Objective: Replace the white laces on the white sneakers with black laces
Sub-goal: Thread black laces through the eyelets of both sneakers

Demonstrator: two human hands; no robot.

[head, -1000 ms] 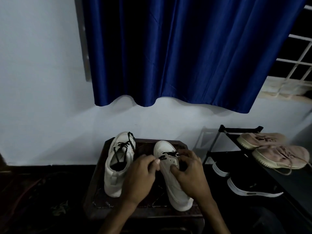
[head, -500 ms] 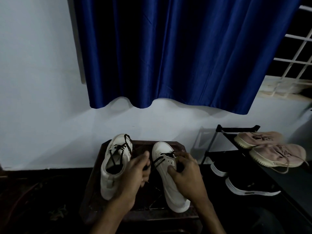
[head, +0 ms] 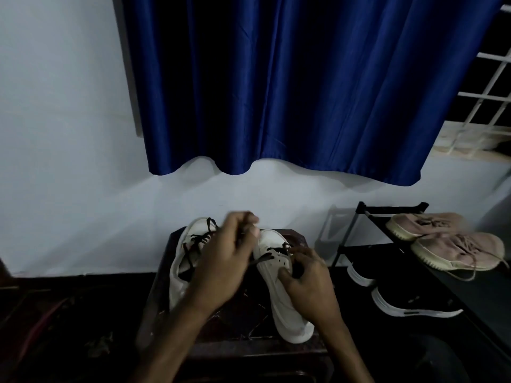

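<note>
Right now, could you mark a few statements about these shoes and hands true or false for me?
1. The left hand holds a black lace threaded in the right sneaker. True.
2. The left sneaker carries white laces. False: its laces are black.
3. The right hand grips the right sneaker. True.
4. The curtain is red. False: it is blue.
5. The pink shoes lie on the floor. False: they sit on the rack.
</note>
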